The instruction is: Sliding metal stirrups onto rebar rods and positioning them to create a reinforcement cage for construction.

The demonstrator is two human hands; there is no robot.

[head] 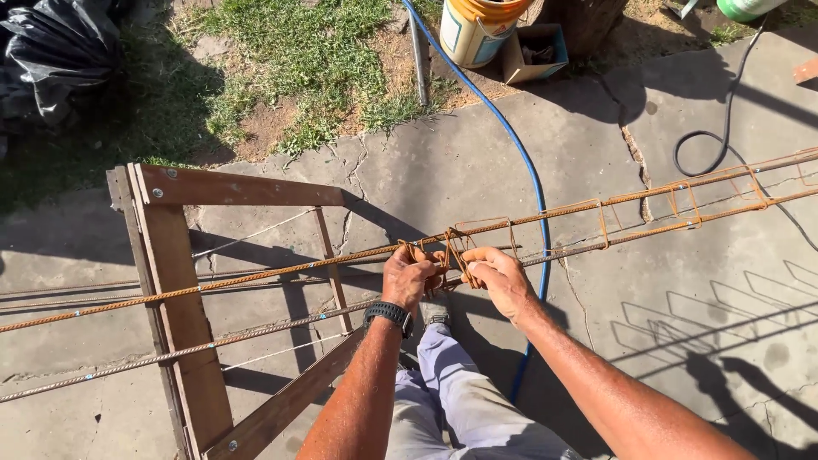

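Hands meet at a rusty stirrup on the rebar cage: left hand and right hand each hold a narrow grip on it, above the wooden trestle.

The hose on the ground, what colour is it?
The hose is blue, clearest in the head view.

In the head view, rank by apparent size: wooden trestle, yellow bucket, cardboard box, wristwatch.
1. Wooden trestle
2. Yellow bucket, cut off by the frame
3. Cardboard box
4. Wristwatch, although nearest the camera
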